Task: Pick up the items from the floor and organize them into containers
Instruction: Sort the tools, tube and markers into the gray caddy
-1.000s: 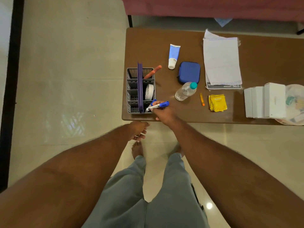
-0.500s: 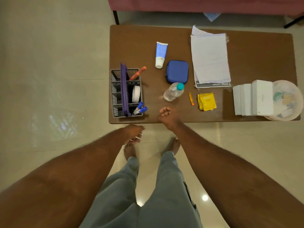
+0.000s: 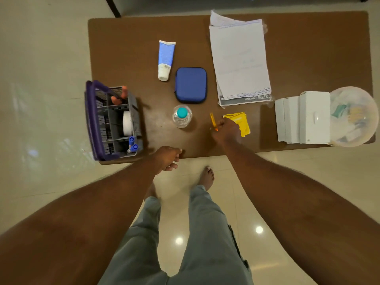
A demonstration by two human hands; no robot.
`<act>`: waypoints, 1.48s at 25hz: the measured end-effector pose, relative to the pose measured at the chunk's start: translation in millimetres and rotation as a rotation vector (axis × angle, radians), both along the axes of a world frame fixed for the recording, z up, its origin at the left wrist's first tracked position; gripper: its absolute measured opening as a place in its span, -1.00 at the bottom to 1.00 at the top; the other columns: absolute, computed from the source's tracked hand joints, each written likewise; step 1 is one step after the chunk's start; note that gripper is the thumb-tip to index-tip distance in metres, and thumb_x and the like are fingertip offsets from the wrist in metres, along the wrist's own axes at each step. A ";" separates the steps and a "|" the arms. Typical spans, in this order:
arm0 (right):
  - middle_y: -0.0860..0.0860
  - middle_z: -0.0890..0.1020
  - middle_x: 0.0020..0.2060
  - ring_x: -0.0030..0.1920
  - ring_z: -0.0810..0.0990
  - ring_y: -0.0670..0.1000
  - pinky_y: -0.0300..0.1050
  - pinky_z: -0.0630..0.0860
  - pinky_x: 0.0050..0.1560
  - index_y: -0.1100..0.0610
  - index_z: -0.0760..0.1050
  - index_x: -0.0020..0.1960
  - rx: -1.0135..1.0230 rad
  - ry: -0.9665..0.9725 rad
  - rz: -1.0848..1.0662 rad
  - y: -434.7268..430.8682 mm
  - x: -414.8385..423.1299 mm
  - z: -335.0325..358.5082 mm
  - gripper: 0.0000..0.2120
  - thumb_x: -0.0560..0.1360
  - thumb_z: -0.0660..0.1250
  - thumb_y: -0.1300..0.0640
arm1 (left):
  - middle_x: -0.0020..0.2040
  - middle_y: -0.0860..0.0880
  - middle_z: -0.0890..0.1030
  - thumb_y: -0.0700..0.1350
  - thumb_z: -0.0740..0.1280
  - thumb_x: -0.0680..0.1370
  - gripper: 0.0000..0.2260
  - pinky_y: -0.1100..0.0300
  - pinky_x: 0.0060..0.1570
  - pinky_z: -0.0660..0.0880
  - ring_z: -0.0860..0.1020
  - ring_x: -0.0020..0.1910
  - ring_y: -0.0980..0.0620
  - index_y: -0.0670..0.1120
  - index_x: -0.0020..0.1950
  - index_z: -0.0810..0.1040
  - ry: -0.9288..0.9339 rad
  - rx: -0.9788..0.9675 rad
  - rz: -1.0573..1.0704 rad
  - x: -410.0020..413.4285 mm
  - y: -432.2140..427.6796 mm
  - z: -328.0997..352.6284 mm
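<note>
Brown rectangular tabletop (image 3: pixel 127 48) with a grey divided plastic caddy (image 3: pixel 136 118), purple-handled, at its left end. Left hand (image 3: pixel 167 158) hangs loosely curled, empty. Right hand (image 3: pixel 227 132) pinches a slim orange stick (image 3: pixel 212 120) mid-tabletop, apparently the pick-up step; next, carry it leftward into the caddy.

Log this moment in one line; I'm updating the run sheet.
right hand pinches orange stick on table | left hand idle, empty | phase: pickup

**Gloss underfoot, wood-look above**

Your smooth, wood-look table (image 3: pixel 127 48) stands on glossy floor tiles (image 3: pixel 41 58). On the table: a grey plastic caddy (image 3: pixel 134 112), a clear plastic bottle (image 3: pixel 182 118), matt paper sheets (image 3: pixel 240 58) and the orange plastic pen (image 3: pixel 212 120) your right hand (image 3: pixel 227 133) pinches.
</note>
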State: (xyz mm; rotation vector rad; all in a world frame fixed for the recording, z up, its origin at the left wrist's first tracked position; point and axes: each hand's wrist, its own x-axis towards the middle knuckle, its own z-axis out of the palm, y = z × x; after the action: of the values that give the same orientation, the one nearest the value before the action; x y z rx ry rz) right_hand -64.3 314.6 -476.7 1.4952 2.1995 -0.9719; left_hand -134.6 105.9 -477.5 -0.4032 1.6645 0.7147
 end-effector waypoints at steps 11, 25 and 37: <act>0.12 0.68 0.01 0.07 0.63 0.23 0.01 0.55 0.03 0.09 0.56 0.04 0.054 0.045 0.090 9.7 0.4 -29.1 -0.79 0.46 0.46 0.04 | -0.03 -0.06 0.65 0.04 0.31 0.63 -0.79 0.17 -0.20 0.51 0.62 -0.16 -0.02 -0.10 0.04 0.55 0.075 -0.088 0.006 -11.7 33.8 -18.2; 0.20 0.65 0.18 0.23 0.58 0.26 0.02 0.49 0.21 0.21 0.62 0.22 -0.068 -0.111 0.110 -33.1 8.6 -6.0 -0.55 0.63 0.20 -0.12 | 0.00 -0.08 0.60 0.00 0.28 0.64 -0.79 0.19 -0.23 0.45 0.58 -0.26 0.02 -0.13 0.13 0.53 0.041 -0.011 0.014 -4.0 -22.9 11.0; 0.08 0.64 -0.32 -0.35 0.49 -0.05 -0.24 0.36 -0.38 0.14 0.68 -0.23 -0.576 -0.051 0.367 -134.1 -28.8 67.3 -0.80 0.42 0.41 0.01 | -0.19 -0.01 0.55 0.05 0.31 0.62 -0.81 0.23 -0.33 0.39 0.54 -0.33 0.04 -0.03 -0.10 0.50 0.072 0.027 0.083 -25.1 -162.8 50.4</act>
State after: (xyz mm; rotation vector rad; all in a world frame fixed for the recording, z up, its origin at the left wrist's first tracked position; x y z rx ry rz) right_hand -93.1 180.5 -409.4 0.8157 1.8370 -1.2696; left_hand -159.8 -56.9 -427.0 -0.4345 1.7114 0.8207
